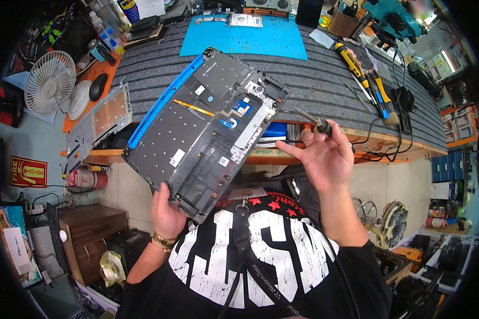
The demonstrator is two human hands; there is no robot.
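Cluttered repair shop, w/ a grey ribbed mat covering the tabletop (324,80) and a blue silicone work mat (239,38) at its far edge. Person sits below the bench edge, black printed shirt, both hands raised in front of the chest.

Left hand (167,212) is clenched on the near corner of a laptop palmrest/keyboard assembly (205,125), inner side up, held tilted in mid-air above the lap, its far end over the bench edge and not resting on the mat. One blue strip runs along its left edge; an orange flex cable crosses the keyboard backplate, and a small blue-labelled board sits near the trackpad area. Right hand (322,154) is closed around a soldering iron (313,121), tip pointing left toward the assembly but apart from it, cord trailing off right.

Looks to me like an inspect/prep step, iron not yet on the part. Next move would prob. need the assembly steadied, or laid flat, and the tip brought in precisely w/o touching the flex.

Count: 1 assembly, 1 iron in hand, 1 metal bracket plate (98,119) lying left on the tabletop, 1 white desk fan (50,82), 1 black mouse (97,86), 1 small red extinguisher (86,178) under the bench. Several hand tools (364,80) lie right on the mat; can't count exactly.
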